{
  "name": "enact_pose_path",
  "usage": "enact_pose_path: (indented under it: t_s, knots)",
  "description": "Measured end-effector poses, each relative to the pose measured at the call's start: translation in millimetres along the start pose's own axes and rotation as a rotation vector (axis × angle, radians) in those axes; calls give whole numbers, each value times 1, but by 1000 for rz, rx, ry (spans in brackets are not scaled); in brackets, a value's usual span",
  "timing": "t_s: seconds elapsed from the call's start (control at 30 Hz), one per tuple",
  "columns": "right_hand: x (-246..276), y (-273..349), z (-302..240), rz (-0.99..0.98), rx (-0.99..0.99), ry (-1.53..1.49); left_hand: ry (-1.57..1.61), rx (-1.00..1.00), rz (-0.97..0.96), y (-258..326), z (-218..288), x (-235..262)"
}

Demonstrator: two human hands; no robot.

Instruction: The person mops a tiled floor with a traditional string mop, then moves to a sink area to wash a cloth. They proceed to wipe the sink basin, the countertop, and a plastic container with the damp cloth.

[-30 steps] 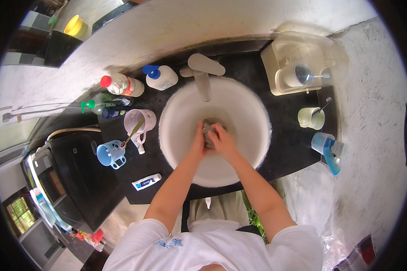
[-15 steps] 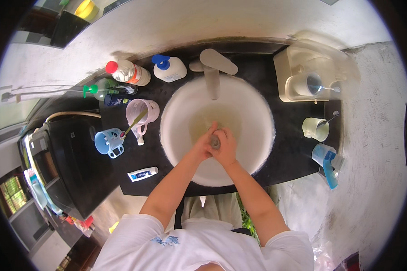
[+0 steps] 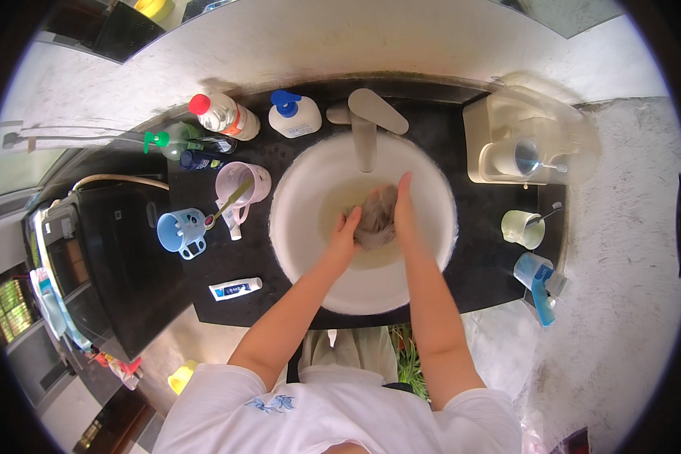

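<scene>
Inside the round white washbasin (image 3: 303, 261), a crumpled wet grey cloth (image 3: 378, 219) lies between my two hands, above cloudy water. My left hand (image 3: 344, 238) grips its left side, thumb on the near face and the other fingers partly hidden behind it. Against the cloth's right side rests my right hand (image 3: 405, 212), its fingers stretched out and pointing away from me. The grey faucet (image 3: 365, 144) rises at the basin's far rim, its spout above the water.
On the black counter (image 3: 280, 151) stand a white pump bottle (image 3: 296, 119), a red-capped bottle (image 3: 231, 119), a pink mug (image 3: 253, 181), a blue mug (image 3: 175, 227) and a toothpaste tube (image 3: 235, 289). To the right are a beige container (image 3: 480, 144), a pale green cup (image 3: 518, 227) and a blue-white cup (image 3: 530, 266).
The grey cloth, earlier squeezed small between my clasped hands, has spread into a loose bundle. My hands have moved apart, the right one opening and shifting right.
</scene>
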State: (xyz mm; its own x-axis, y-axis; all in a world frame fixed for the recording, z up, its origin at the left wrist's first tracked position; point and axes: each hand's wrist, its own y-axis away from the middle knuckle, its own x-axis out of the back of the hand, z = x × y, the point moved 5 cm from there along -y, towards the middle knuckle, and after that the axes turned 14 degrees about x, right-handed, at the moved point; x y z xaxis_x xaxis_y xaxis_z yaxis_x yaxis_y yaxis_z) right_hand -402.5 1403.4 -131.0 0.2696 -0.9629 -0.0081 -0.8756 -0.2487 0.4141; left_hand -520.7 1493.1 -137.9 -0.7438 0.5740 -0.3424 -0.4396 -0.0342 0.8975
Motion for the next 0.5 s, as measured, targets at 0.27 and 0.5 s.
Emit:
enact_pose_path:
  t_s: [0.27, 0.5]
  knots:
    - [-13, -76, -76, -47, 111, 349, -22, 64, -133, 34, 24, -9]
    - [-7, -62, -23, -112, 8, 215, -618, -224, 180, 14, 20, 35]
